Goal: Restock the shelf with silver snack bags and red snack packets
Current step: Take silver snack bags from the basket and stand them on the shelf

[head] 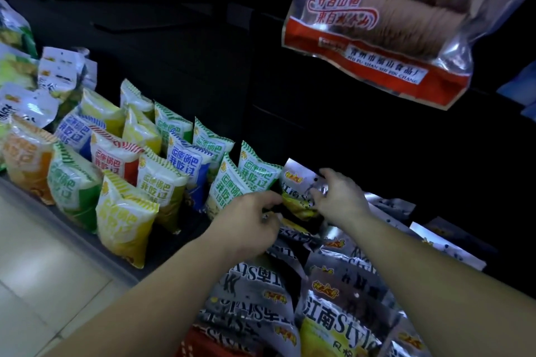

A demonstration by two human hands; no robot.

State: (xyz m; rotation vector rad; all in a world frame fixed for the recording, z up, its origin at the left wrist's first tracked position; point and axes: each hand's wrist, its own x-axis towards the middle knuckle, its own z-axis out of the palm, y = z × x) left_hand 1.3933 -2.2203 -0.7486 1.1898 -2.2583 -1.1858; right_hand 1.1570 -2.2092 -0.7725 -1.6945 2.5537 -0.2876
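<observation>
Left hand (255, 220) pinches the lower edge of an upright silver snack bag (298, 180); right hand (340, 197) grips its side, beside a green-striped bag (256, 172) on the shelf (185, 230).

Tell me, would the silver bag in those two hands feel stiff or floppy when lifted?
Probably floppy: the silver bag is thin, creased foil. Likely light, as the right hand and left hand hold it by fingertips. Its glossy surface may slip.

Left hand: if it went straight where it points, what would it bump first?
Probably the upright silver bag that the right hand grips. The left hand points up and right at its lower edge, fingertips very close; depth is unclear, so I cannot tell if they touch.
</observation>
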